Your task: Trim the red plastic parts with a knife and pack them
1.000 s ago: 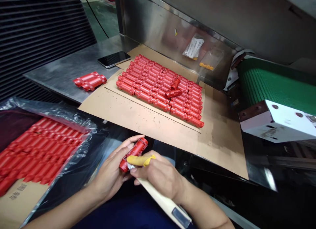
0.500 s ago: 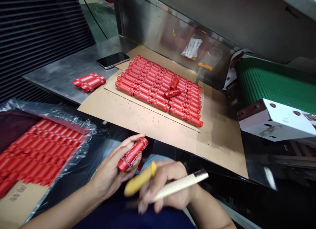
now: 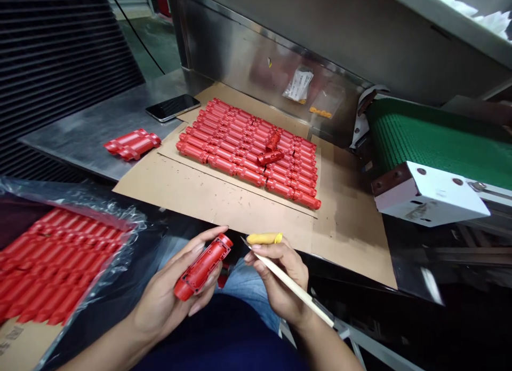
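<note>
My left hand (image 3: 160, 293) is wrapped around a red plastic tube-shaped housing (image 3: 203, 268), tilted with its cut-out, detailed face turned up. In my right hand (image 3: 294, 269) is a craft knife (image 3: 296, 290) with a cream handle, its thin dark tip pointing left towards the housing's upper end. A gap separates the tip from the housing. A yellow finger cot (image 3: 264, 238) covers my right index finger. Beyond both hands, rows of similar red housings (image 3: 240, 147) lie on cardboard, with two loose ones (image 3: 271, 157) on top.
Several red housings (image 3: 134, 144) and a phone (image 3: 173, 108) lie on the metal table at left. A plastic-lined box (image 3: 136, 221) with red housings stands at lower left. Small bags (image 3: 299, 85) rest near the back panel. A green conveyor belt (image 3: 436, 136) is at right.
My right hand has turned and lifted, so the knife tip now points left near the housing and the handle slopes down right. The left hand still holds the housing, slightly lower in view.
</note>
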Motion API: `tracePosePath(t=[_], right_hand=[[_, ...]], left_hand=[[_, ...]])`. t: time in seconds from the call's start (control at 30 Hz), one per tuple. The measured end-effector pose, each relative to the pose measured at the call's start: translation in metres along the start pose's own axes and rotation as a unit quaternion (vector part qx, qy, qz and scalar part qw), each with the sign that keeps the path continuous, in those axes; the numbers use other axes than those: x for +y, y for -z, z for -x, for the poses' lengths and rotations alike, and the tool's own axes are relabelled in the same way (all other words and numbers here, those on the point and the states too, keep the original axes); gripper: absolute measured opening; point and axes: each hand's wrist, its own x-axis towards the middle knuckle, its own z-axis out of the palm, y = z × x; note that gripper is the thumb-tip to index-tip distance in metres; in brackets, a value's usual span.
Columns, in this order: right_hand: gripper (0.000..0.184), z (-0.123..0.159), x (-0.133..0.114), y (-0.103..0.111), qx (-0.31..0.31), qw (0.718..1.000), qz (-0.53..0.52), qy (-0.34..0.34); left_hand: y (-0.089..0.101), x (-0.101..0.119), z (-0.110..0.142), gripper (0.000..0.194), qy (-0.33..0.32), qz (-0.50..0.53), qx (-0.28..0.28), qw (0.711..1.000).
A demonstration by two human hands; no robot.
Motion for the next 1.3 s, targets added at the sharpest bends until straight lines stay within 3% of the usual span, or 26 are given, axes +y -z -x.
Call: tracePosePath(t=[0.07, 0.1, 0.13, 0.17, 0.2, 0.23, 0.3, 0.37, 0.43, 0.53, 0.7, 0.83, 0.9, 0.97, 1.03, 1.1, 1.13, 1.23, 1.3], right_hand=[[0.020, 0.001, 0.001, 0.001, 0.006, 1.000, -0.012, -0.008], [0.021, 0.002, 0.003, 0.002, 0.010, 1.000, -0.019, -0.014], [0.022, 0.003, 0.004, 0.003, 0.015, 0.999, -0.026, -0.021], [0.023, 0.004, 0.005, 0.004, 0.019, 0.999, -0.032, -0.028], [0.023, 0.005, 0.007, 0.005, 0.024, 0.998, -0.037, -0.034], [0.022, 0.006, 0.008, 0.005, 0.026, 0.998, -0.040, -0.039], [0.020, 0.008, 0.010, 0.005, 0.030, 0.998, -0.044, -0.046], [0.019, 0.010, 0.011, 0.003, 0.036, 0.997, -0.048, -0.051], [0.018, 0.012, 0.011, 0.001, 0.041, 0.996, -0.052, -0.057], [0.017, 0.014, 0.011, 0.003, 0.055, 0.995, -0.047, -0.066], [0.016, 0.020, 0.020, 0.016, 0.068, 0.992, -0.035, -0.104], [0.016, 0.023, 0.031, 0.023, 0.070, 0.990, -0.035, -0.118], [0.016, 0.021, 0.035, 0.026, 0.081, 0.989, -0.034, -0.115], [0.014, 0.017, 0.037, 0.027, 0.091, 0.989, -0.036, -0.113], [0.010, 0.011, 0.033, 0.025, 0.092, 0.989, -0.040, -0.107], [0.008, 0.006, 0.025, 0.020, 0.084, 0.992, -0.035, -0.088], [0.008, 0.004, 0.019, 0.017, 0.078, 0.994, -0.026, -0.072], [0.013, 0.003, 0.004, 0.012, 0.064, 0.998, 0.014, -0.023], [0.013, 0.006, -0.001, 0.015, 0.067, 0.997, 0.022, -0.020]], left_hand=[[0.008, 0.012, -0.006, 0.074, -0.039, -0.100, 0.006, 0.994], [0.015, 0.025, -0.011, 0.078, -0.085, -0.200, 0.022, 0.976], [0.024, 0.041, -0.018, 0.079, -0.141, -0.313, 0.046, 0.938], [0.034, 0.060, -0.027, 0.080, -0.211, -0.453, 0.083, 0.862], [0.044, 0.082, -0.037, 0.068, -0.270, -0.602, 0.130, 0.740], [0.054, 0.104, -0.048, 0.056, -0.286, -0.647, 0.170, 0.686], [0.072, 0.146, -0.072, 0.051, -0.301, -0.696, 0.220, 0.613], [0.086, 0.178, -0.096, 0.046, -0.315, -0.716, 0.263, 0.564], [0.097, 0.196, -0.116, 0.040, -0.319, -0.721, 0.295, 0.540], [0.111, 0.207, -0.136, 0.046, -0.307, -0.724, 0.308, 0.535], [0.131, 0.219, -0.145, 0.102, -0.258, -0.736, 0.306, 0.546], [0.135, 0.232, -0.142, 0.110, -0.231, -0.738, 0.300, 0.558], [0.122, 0.231, -0.141, 0.109, -0.280, -0.727, 0.321, 0.538], [0.093, 0.218, -0.147, 0.095, -0.369, -0.712, 0.312, 0.509], [0.048, 0.191, -0.163, 0.066, -0.418, -0.722, 0.233, 0.501], [-0.006, 0.158, -0.187, 0.044, -0.418, -0.743, 0.131, 0.505], [-0.033, 0.142, -0.201, 0.044, -0.415, -0.750, 0.099, 0.505], [-0.097, 0.109, -0.237, 0.044, -0.401, -0.758, 0.076, 0.510], [-0.117, 0.102, -0.244, 0.031, -0.394, -0.755, 0.074, 0.519]])
